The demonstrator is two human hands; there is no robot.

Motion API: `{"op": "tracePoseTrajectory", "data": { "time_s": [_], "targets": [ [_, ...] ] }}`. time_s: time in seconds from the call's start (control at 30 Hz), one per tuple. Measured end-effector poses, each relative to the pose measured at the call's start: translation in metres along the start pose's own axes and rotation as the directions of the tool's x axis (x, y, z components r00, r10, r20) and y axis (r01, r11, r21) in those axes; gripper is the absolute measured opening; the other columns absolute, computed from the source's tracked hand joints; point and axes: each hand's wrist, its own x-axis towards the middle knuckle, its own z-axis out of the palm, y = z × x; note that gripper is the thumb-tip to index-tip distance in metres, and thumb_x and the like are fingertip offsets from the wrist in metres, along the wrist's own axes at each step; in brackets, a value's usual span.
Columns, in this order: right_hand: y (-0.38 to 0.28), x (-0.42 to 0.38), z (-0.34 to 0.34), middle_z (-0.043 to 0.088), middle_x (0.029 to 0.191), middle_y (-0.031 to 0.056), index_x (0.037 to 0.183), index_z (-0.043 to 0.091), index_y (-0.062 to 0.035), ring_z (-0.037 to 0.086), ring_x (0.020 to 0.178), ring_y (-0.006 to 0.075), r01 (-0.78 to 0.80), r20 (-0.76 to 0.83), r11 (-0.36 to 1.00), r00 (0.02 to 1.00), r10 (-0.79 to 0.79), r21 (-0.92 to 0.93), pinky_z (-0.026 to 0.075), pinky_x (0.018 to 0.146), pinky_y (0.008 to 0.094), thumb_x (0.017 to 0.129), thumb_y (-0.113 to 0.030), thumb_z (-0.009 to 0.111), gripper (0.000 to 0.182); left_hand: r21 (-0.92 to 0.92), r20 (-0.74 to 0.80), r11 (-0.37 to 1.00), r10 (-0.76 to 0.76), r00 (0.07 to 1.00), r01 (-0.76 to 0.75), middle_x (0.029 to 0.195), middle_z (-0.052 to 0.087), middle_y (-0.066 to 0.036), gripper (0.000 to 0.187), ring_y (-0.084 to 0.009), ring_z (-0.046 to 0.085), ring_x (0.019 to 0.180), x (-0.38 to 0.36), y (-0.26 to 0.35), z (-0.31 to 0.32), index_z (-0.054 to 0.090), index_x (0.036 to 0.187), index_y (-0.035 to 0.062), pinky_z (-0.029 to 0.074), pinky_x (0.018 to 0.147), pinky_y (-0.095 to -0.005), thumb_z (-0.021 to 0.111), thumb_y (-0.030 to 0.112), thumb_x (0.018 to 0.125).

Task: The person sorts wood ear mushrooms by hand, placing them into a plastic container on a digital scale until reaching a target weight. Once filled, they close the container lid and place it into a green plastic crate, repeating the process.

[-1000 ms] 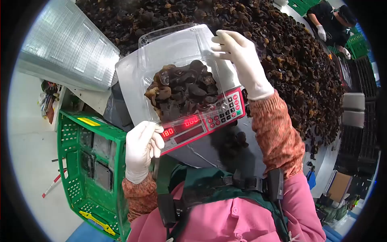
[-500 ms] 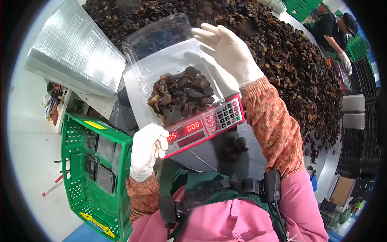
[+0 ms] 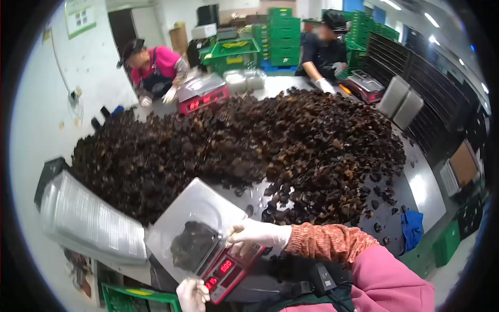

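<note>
A clear plastic container [image 3: 193,244] with dark, glossy fungus-like pieces lies on the flat pan of a red scale [image 3: 226,273]. Its outline is faint and no raised lid shows. My right hand [image 3: 257,232], in a white glove, has its fingers closed at the container's right edge. At the scale's lower left corner is my left hand [image 3: 192,295], also gloved, with curled fingers; what they grip is hidden. The scale's red digits are lit.
A large heap of dark pieces [image 3: 234,151] spreads behind the scale. Stacked clear containers [image 3: 93,218] lean at left, above a green crate [image 3: 140,296]. Two people work across the table beside other scales. A blue cloth [image 3: 412,229] hangs at right.
The view has tilted up toward the room. The container's lid no longer stands raised behind it. My right hand has come down from above to the container's edge; my left stays near the corner.
</note>
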Motion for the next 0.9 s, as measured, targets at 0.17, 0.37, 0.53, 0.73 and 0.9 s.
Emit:
{"op": "tracePoseTrajectory", "data": {
  "time_s": [0.17, 0.37, 0.53, 0.73, 0.9],
  "targets": [
    [0.004, 0.017, -0.005, 0.068, 0.096, 0.0072, 0.109, 0.064, -0.0009, 0.069, 0.081, 0.0184, -0.087, 0.034, 0.985, 0.996, 0.082, 0.147, 0.060, 0.068, 0.0304, 0.100, -0.033, 0.066, 0.033, 0.014, -0.100, 0.998, -0.061, 0.993, 0.062, 0.074, 0.066, -0.004, 0.023, -0.0123, 0.060, 0.058, -0.015, 0.018, 0.033, 0.068, 0.094, 0.0023, 0.044, 0.045, -0.0224, 0.064, 0.025, 0.099],
    [0.006, 0.030, 0.003, 0.068, 0.088, 0.0094, 0.099, 0.066, -0.0010, 0.068, 0.076, 0.0190, -0.102, -0.107, 0.979, 0.987, 0.122, 0.175, 0.061, 0.064, 0.0328, 0.093, -0.018, 0.068, 0.018, 0.039, -0.106, 0.996, -0.071, 0.992, 0.075, 0.070, 0.064, -0.003, 0.022, -0.0112, 0.057, 0.054, -0.017, 0.023, 0.040, 0.069, 0.094, 0.0028, 0.041, 0.043, -0.0215, 0.063, 0.023, 0.099],
    [0.019, 0.028, 0.008, 0.061, 0.072, 0.0045, 0.081, 0.061, -0.0043, 0.059, 0.059, 0.0144, -0.002, -0.157, 0.979, 0.987, 0.035, 0.206, 0.052, 0.053, 0.0287, 0.092, -0.013, 0.064, 0.014, 0.082, -0.195, 0.995, -0.042, 0.980, 0.059, 0.058, 0.054, 0.001, 0.021, -0.0088, 0.041, 0.040, -0.025, 0.034, 0.060, 0.069, 0.087, 0.0054, 0.029, 0.037, -0.0225, 0.061, 0.021, 0.099],
    [0.009, 0.013, 0.020, 0.058, 0.066, 0.0012, 0.073, 0.057, -0.0084, 0.055, 0.056, 0.0107, 0.241, -0.082, 0.963, 0.969, -0.233, 0.124, 0.047, 0.052, 0.0259, 0.093, -0.011, 0.062, 0.020, 0.139, -0.146, 0.989, 0.068, 0.987, -0.047, 0.069, 0.064, -0.004, 0.022, -0.0146, 0.059, 0.052, -0.026, 0.029, 0.049, 0.069, 0.100, 0.0002, 0.042, 0.045, -0.0238, 0.061, 0.020, 0.101],
    [-0.019, -0.046, 0.039, 0.066, 0.080, 0.0064, 0.099, 0.059, -0.0045, 0.066, 0.073, 0.0120, 0.211, -0.065, 0.977, 0.976, -0.209, 0.017, 0.053, 0.063, 0.0270, 0.098, -0.015, 0.067, 0.013, -0.316, 0.120, 0.942, 0.156, 0.980, -0.111, 0.127, 0.065, -0.013, 0.048, -0.0294, 0.070, 0.104, -0.032, 0.003, 0.024, 0.056, 0.133, 0.0065, 0.063, 0.070, -0.0474, 0.052, 0.047, 0.107]
  ]
}}
